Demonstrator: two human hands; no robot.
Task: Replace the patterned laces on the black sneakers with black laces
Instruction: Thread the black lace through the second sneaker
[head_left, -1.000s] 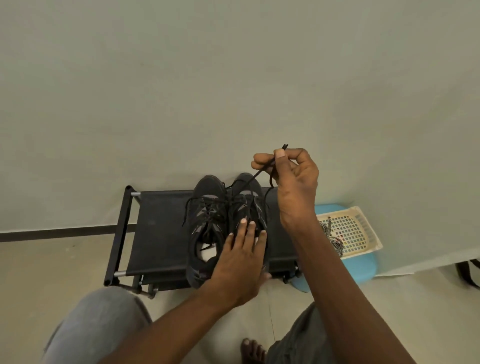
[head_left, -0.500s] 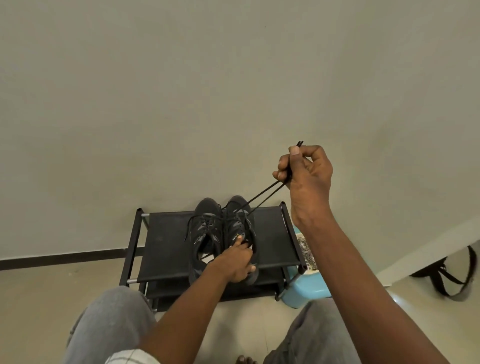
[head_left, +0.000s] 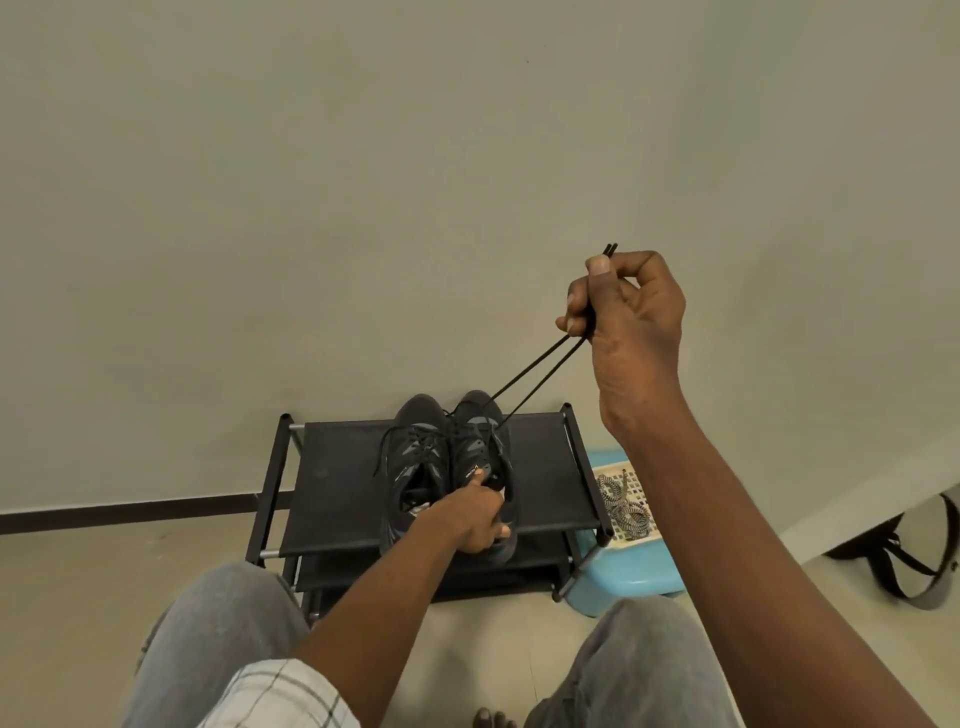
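Shoe rack (head_left: 337, 478): right hand (head_left: 628, 317) pinches both black lace (head_left: 530, 369) ends taut, left hand (head_left: 475, 522) grips sneaker (head_left: 478, 447); uneven pull could leave unequal ends.

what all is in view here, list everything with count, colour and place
sneakers: 2, black, side by side on the rack's top shelf
lace: 1, black, both ends run taut from the right-side sneaker up to the right hand
shoe rack: 1, black, against the wall
patterned laces: 2, black and white, coiled in the basket
basket: 1, cream, on the stool
stool: 1, light blue, right of the rack
strap: 1, black and grey, floor at far right
left hand: holds the right-side sneaker
right hand: raised, fingers pinch both lace ends
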